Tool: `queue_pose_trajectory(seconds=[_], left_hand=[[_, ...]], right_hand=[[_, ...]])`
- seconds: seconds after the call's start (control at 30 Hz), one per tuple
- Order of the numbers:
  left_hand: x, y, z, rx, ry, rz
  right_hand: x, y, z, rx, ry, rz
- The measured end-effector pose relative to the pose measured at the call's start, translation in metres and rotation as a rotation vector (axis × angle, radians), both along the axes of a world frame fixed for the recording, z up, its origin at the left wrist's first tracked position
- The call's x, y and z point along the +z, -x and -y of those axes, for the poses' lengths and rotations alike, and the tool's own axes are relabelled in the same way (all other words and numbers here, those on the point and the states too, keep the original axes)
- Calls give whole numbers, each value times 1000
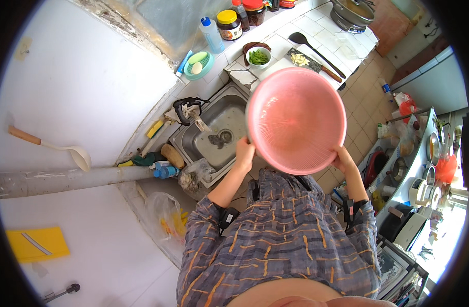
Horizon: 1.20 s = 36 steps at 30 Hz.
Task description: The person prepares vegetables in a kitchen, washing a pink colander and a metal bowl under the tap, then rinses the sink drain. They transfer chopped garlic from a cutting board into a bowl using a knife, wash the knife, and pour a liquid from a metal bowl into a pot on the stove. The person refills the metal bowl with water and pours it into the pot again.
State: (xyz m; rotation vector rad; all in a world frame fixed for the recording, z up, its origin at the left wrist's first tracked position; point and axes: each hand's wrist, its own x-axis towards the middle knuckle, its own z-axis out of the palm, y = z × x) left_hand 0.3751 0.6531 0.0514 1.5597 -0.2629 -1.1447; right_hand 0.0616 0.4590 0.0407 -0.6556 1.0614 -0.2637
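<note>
A large round pink plastic basin [298, 122] is held up in front of my body, its inside facing me. My left hand [245, 152] grips its rim at the lower left, and my right hand [342, 157] grips the rim at the lower right. Nothing solid shows inside the basin; whether it holds water I cannot tell. To its left lies a stainless steel sink [203, 142] with a drain strainer [225, 136] and a few small scraps on its bottom.
Beyond the basin, a tiled counter [309, 25] carries a bowl of cut green vegetables [258, 56], a cleaver [326, 73] with chopped pale pieces, and a black spatula [315, 51]. A plastic bag [194, 176] sits by the sink. Crowded shelves [407, 153] stand on the right.
</note>
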Motion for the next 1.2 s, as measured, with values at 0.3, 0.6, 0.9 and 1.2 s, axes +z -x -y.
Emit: queue_pose_trajectory(seconds=[0.3,0.6,0.9,1.2], left_hand=[[-32,4,33,-417,-54,-152],[-104,-26,60,-218,-407,-103],[-141,21,148,-306,-736,-84],[-153,39,166,-341,-821,29]], right_hand=[[-103,117,-30,-771,-99,44],[-166,204,-17,-1076,-80,-470],[-293,216,86,-333,30,-1150],[-380,162,204,-48,147,-942]])
